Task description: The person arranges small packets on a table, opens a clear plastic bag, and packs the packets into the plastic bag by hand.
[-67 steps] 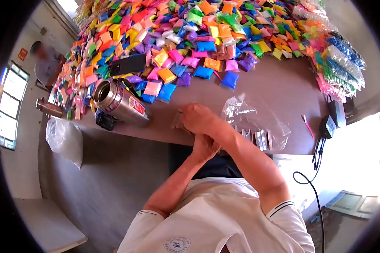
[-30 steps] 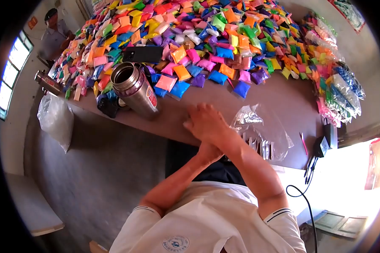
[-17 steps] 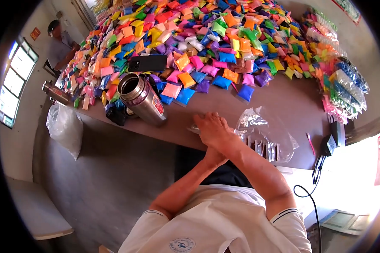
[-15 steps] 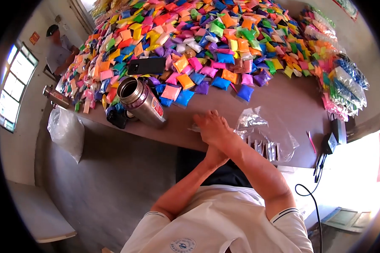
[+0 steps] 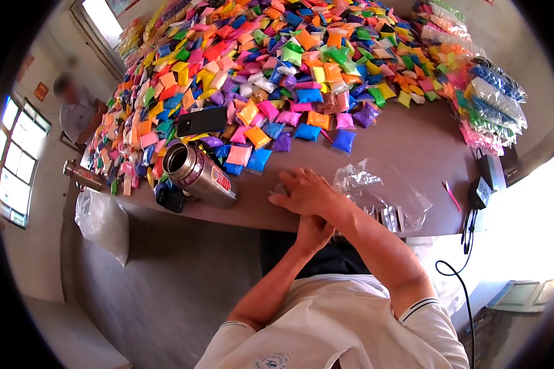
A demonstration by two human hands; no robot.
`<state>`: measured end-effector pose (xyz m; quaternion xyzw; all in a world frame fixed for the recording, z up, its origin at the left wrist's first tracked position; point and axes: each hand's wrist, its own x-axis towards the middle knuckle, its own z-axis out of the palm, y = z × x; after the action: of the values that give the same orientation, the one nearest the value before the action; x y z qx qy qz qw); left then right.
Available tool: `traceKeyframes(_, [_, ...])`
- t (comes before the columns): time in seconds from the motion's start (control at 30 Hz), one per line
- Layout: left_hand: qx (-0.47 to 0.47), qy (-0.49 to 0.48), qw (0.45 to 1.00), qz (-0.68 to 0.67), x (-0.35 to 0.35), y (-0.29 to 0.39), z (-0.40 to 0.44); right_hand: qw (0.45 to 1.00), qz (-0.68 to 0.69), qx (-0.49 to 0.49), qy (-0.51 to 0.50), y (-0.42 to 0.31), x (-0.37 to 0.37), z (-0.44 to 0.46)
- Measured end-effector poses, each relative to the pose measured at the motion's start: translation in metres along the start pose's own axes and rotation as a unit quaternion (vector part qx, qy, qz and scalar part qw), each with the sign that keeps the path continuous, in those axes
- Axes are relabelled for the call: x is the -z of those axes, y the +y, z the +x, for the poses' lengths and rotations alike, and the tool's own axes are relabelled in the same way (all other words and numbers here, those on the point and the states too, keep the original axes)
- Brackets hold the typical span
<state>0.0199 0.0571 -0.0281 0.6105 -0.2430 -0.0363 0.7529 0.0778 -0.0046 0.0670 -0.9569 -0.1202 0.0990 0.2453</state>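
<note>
My right hand rests over the table near its front edge, palm down, with thumb and fingers apart. A bit of clear plastic shows at its fingertips, partly covered. My left hand is just below, against the underside of my right wrist at the table edge. Its fingers are mostly hidden there, so I cannot see whether it holds anything. Right of my hands lies a crumpled clear plastic bag with several small silvery strips by its lower edge.
A large heap of colourful packets covers the table's back, with a black phone on it. An open steel flask stands left. Power adapters and a pink stick lie right. A person is at far left.
The camera view has shifted slightly. My right thumb now stands clear of the other fingers, and the right hand lies flatter. My left hand stays under the right wrist.
</note>
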Motion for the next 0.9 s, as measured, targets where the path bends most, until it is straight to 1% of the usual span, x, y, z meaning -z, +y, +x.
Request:
traceKeyframes(0.03, [0.000, -0.006, 1.000, 0.000, 0.002, -0.004, -0.002, 1.000, 0.001, -0.003, 0.004, -0.002, -0.001, -0.001])
traceKeyframes(0.1, [-0.005, -0.036, 0.996, 0.081, 0.008, -0.011, -0.005, 1.000, 0.010, -0.023, 0.018, -0.005, -0.001, -0.002])
traceKeyframes(0.13, [-0.007, -0.044, 0.996, 0.078, 0.010, -0.009, -0.005, 0.999, 0.010, -0.030, 0.024, -0.005, -0.002, 0.000])
traceKeyframes(0.2, [-0.009, -0.041, 0.982, 0.182, 0.013, -0.002, -0.005, 1.000, -0.008, -0.023, -0.016, -0.001, -0.007, 0.006])
traceKeyframes(0.23, [-0.011, -0.050, 0.983, 0.178, 0.016, -0.014, -0.009, 0.999, -0.009, -0.032, -0.010, 0.000, -0.012, 0.010])
traceKeyframes(0.3, [-0.062, -0.053, 0.932, 0.354, 0.024, -0.048, -0.014, 1.000, -0.023, 0.013, 0.017, 0.003, -0.025, 0.017])
traceKeyframes(0.33, [0.004, -0.069, 0.959, 0.276, 0.021, -0.034, -0.012, 0.999, -0.023, 0.007, 0.023, 0.001, -0.031, 0.018])
traceKeyframes(0.37, [0.001, -0.076, 0.958, 0.275, 0.018, -0.024, -0.009, 0.996, -0.072, 0.018, 0.051, -0.003, -0.036, 0.019])
traceKeyframes(0.4, [0.014, -0.085, 0.947, 0.309, 0.017, -0.015, -0.007, 0.989, -0.121, 0.030, 0.077, -0.004, -0.040, 0.019])
traceKeyframes(0.43, [0.027, -0.092, 0.934, 0.343, 0.016, -0.012, -0.005, 0.989, -0.121, 0.026, 0.082, -0.006, -0.034, 0.014])
traceKeyframes(0.47, [0.024, -0.096, 0.934, 0.344, 0.016, -0.014, -0.005, 0.989, -0.121, 0.036, 0.071, -0.013, -0.022, 0.006])
traceKeyframes(0.5, [-0.108, -0.096, 0.831, 0.537, 0.018, -0.017, -0.007, 0.990, -0.119, 0.047, 0.060, -0.017, -0.017, 0.001])
traceKeyframes(0.53, [-0.234, -0.088, 0.675, 0.694, 0.019, -0.019, -0.007, 0.990, -0.118, 0.046, 0.064, -0.015, -0.021, 0.001])
traceKeyframes(0.57, [-0.236, -0.090, 0.674, 0.695, 0.019, -0.018, -0.006, 0.978, -0.162, 0.057, 0.117, -0.011, -0.029, 0.002])
traceKeyframes(0.6, [-0.243, -0.067, 0.709, 0.659, 0.017, -0.017, -0.005, 0.962, -0.205, 0.068, 0.169, -0.007, -0.036, 0.004])
traceKeyframes(0.63, [-0.249, -0.043, 0.742, 0.621, 0.016, -0.016, -0.004, 0.962, -0.204, 0.066, 0.171, -0.006, -0.041, 0.007])
traceKeyframes(0.67, [-0.251, -0.045, 0.741, 0.621, 0.014, -0.016, -0.004, 0.963, -0.207, 0.049, 0.166, -0.006, -0.045, 0.012])
traceKeyframes(0.73, [-0.190, -0.002, 0.871, 0.454, 0.012, -0.016, -0.005, 0.964, -0.207, 0.033, 0.162, -0.007, -0.043, 0.016])
traceKeyframes(0.77, [-0.191, -0.003, 0.869, 0.457, 0.015, -0.019, -0.006, 0.977, -0.191, 0.034, 0.092, -0.010, -0.036, 0.018])
traceKeyframes(0.8, [-0.183, -0.031, 0.857, 0.480, 0.020, -0.024, -0.006, 0.984, -0.174, 0.036, 0.021, -0.013, -0.031, 0.019])
traceKeyframes(0.83, [-0.175, -0.058, 0.844, 0.503, 0.024, -0.029, -0.006, 0.984, -0.174, 0.039, 0.025, -0.013, -0.034, 0.020])
traceKeyframes(0.87, [-0.176, -0.055, 0.841, 0.508, 0.026, -0.032, -0.007, 0.978, -0.200, 0.037, 0.045, -0.011, -0.042, 0.019])
traceKeyframes(0.9, [-0.152, -0.059, 0.848, 0.504, 0.025, -0.036, -0.010, 0.971, -0.226, 0.036, 0.066, -0.009, -0.048, 0.019])
